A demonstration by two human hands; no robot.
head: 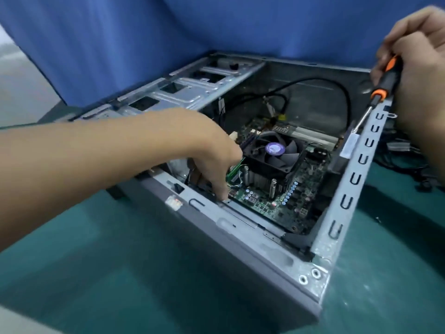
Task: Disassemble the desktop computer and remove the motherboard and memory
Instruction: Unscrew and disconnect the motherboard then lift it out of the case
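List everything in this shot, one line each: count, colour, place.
grey metal desktop computer case: one, grey, open, on the mat.
green motherboard: one, green, inside the case.
black cooler fan with purple sticker: one, black, on the motherboard.
green memory stick: one, green, left of the fan.
black internal cables: several, black, at the back of the case.
loose cable tangle: one, black, on the mat at right.
orange-and-black screwdriver: one, over the case's right rim.
teal work mat: one, teal, under everything.
blue curtain: one, blue, behind.
left grip: reaches into the case beside the memory stick; hold unclear.
right grip: holds the screwdriver handle.
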